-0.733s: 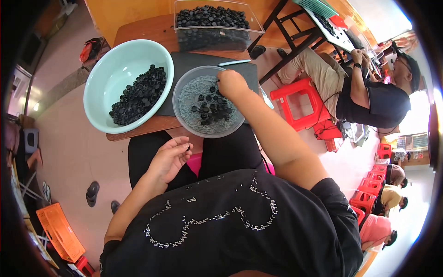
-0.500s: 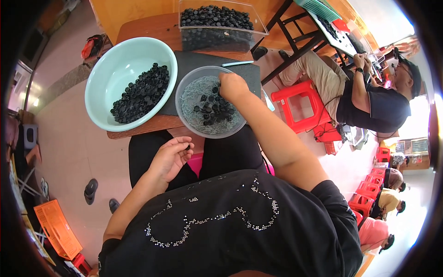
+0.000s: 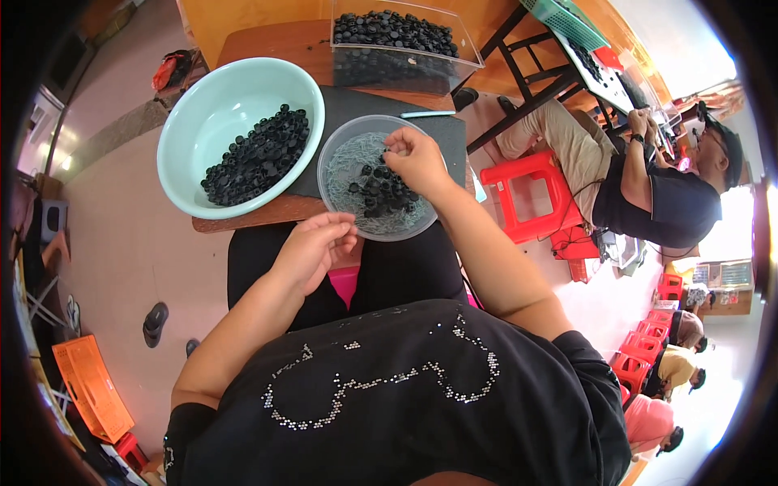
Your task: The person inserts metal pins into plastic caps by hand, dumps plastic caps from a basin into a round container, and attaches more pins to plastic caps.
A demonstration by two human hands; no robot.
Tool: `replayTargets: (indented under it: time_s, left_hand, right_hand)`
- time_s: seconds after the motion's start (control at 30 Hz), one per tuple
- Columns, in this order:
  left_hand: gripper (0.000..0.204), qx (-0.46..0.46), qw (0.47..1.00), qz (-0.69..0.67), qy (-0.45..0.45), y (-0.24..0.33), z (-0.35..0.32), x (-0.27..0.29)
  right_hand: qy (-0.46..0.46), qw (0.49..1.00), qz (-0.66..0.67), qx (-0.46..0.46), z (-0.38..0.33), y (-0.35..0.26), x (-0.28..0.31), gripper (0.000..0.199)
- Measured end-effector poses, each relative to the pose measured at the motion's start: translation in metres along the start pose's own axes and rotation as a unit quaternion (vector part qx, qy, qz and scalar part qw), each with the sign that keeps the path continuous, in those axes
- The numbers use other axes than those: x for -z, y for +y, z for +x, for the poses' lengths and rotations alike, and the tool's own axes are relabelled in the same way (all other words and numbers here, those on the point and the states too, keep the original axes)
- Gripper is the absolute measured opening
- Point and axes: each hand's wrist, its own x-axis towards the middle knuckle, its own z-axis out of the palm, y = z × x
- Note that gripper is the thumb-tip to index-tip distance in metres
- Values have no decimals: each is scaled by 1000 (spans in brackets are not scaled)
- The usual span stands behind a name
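Right hand [image 3: 417, 159] pinching small black ribbed cap in round clear bowl [image 3: 334, 162]; left hand [image 3: 312, 247] grip curled, contents unclear.

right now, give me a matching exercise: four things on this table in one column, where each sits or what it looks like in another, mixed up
Things:
1. mint green basin
2. clear round bowl
3. clear rectangular box
4. red plastic stool

Descriptions:
A. on the floor to the person's right of the table
B. far edge of the table, filled with black caps
C. on the left, black caps heaped at one side
D. near edge, right hand reaching in

Pairs: 1-C, 2-D, 3-B, 4-A
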Motion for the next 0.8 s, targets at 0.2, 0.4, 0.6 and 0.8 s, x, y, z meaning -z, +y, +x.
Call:
replayTargets:
  time_s: [0.2,0.4,0.6,0.8]
  left_hand:
    - [29,-32,999,-11,1,6,28,-26]
    - [25,-22,999,-45,23,-1,32,-27]
    - [25,-46,998,-25,28,-4,29,-25]
    - [21,-33,999,-28,1,-8,24,-21]
  right_hand:
    - [-53,937,346,-12,-62,-17,-19,16]
    - [-48,962,268,5,-81,-15,-20,16]
    - [-11,983,171,58,-84,-29,-13,18]
    - [-59,980,177,68,-88,-28,-8,17]
